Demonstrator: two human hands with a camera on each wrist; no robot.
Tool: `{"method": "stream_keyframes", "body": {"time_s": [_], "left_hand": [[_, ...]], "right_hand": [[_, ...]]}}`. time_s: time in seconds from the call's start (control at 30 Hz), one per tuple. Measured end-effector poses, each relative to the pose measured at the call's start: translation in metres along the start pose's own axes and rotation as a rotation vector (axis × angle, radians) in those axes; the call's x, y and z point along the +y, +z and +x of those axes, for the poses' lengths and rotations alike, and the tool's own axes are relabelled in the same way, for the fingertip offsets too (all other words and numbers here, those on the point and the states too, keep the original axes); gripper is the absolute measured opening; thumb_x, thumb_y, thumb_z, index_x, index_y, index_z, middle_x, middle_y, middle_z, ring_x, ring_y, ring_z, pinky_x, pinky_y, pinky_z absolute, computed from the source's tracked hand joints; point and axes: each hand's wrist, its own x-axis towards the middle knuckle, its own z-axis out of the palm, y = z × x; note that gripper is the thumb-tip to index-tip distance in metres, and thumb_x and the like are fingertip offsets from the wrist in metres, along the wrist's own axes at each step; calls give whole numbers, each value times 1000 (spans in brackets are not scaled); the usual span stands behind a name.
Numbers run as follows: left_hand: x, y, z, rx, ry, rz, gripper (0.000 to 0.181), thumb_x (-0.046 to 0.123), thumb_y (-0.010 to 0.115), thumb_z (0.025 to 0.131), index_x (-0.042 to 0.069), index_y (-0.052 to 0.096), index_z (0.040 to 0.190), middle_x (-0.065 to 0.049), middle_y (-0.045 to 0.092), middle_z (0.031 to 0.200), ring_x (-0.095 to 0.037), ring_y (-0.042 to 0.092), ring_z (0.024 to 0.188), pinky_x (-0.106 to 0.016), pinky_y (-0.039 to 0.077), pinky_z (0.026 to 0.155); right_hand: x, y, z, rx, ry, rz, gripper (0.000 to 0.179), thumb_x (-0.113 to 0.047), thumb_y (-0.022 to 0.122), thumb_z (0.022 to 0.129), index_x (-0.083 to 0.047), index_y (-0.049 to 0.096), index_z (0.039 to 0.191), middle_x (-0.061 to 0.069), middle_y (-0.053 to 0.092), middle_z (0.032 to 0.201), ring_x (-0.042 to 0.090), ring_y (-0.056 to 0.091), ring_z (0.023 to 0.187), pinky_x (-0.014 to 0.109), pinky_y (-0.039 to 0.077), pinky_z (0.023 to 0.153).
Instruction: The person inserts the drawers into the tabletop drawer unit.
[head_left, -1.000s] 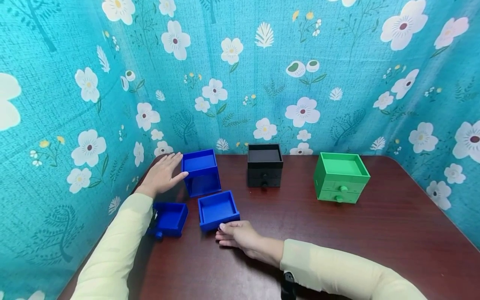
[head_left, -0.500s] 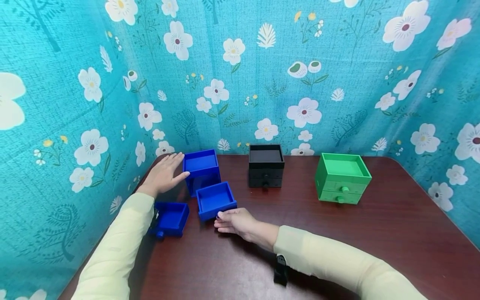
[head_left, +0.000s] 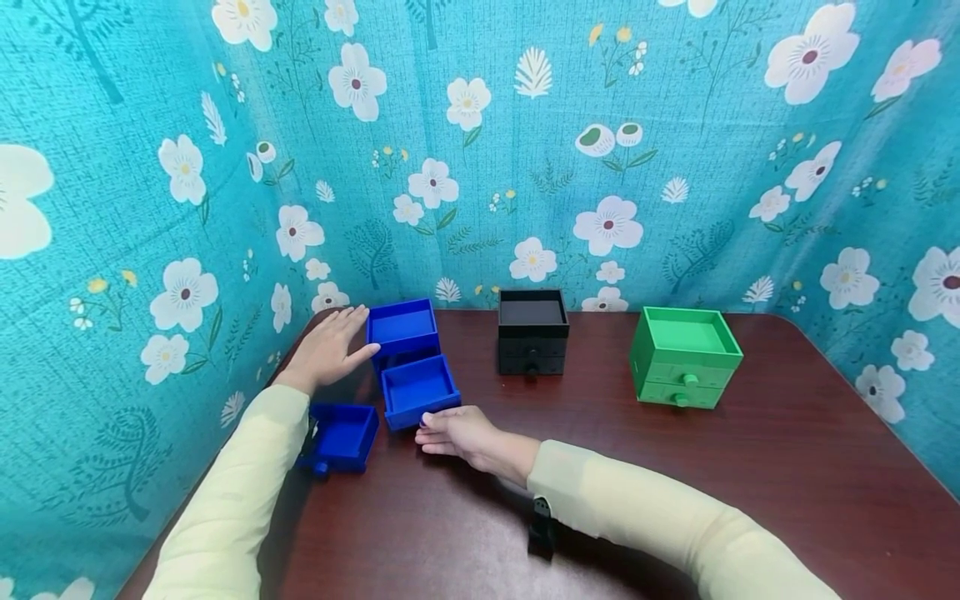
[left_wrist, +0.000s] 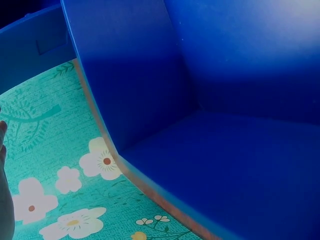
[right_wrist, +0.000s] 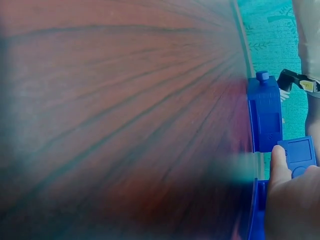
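Note:
My left hand (head_left: 324, 354) lies with straight fingers against the left side of a blue cabinet (head_left: 402, 327), the thumb by its front edge. With my right hand (head_left: 459, 435) I pinch the front of a blue drawer (head_left: 420, 387), thumb on top. This drawer is level, its back end overlapping the cabinet's open lower front. In the right wrist view my thumb presses by the held drawer's front panel (right_wrist: 300, 150). A second blue drawer (head_left: 347, 435) sits beside my left forearm, knob toward me. Blue inner walls (left_wrist: 250, 165) fill most of the left wrist view.
A black two-drawer cabinet (head_left: 532, 333) stands at the back middle of the dark red table (head_left: 600, 467). Right of it is a green two-drawer cabinet (head_left: 684, 358). A flowered turquoise curtain (head_left: 495, 167) hangs behind and along the left side.
My right hand has carried the blue drawer away from me and a little left, up to the cabinet's front. The left hand has kept its place on the cabinet.

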Motion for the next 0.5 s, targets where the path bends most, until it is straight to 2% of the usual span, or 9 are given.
{"method": "stream_keyframes", "body": {"time_s": [0.3, 0.5], "left_hand": [[2, -2, 1, -9, -3, 0, 77, 52, 48, 98, -2, 31, 150, -21, 31, 153, -37, 27, 141, -47, 15, 116], [1, -2, 0, -12, -7, 5, 77, 52, 48, 97, -3, 32, 150, -22, 32, 152, -37, 28, 141, -48, 15, 116]], "right_hand": [[1, 6, 9, 15, -14, 1, 32, -7, 58, 98, 17, 58, 119, 32, 63, 113, 24, 70, 89, 37, 55, 83], [-2, 10, 12, 22, -20, 7, 33, -8, 58, 98, 17, 56, 120, 33, 62, 114, 31, 69, 96, 37, 55, 83]]}}
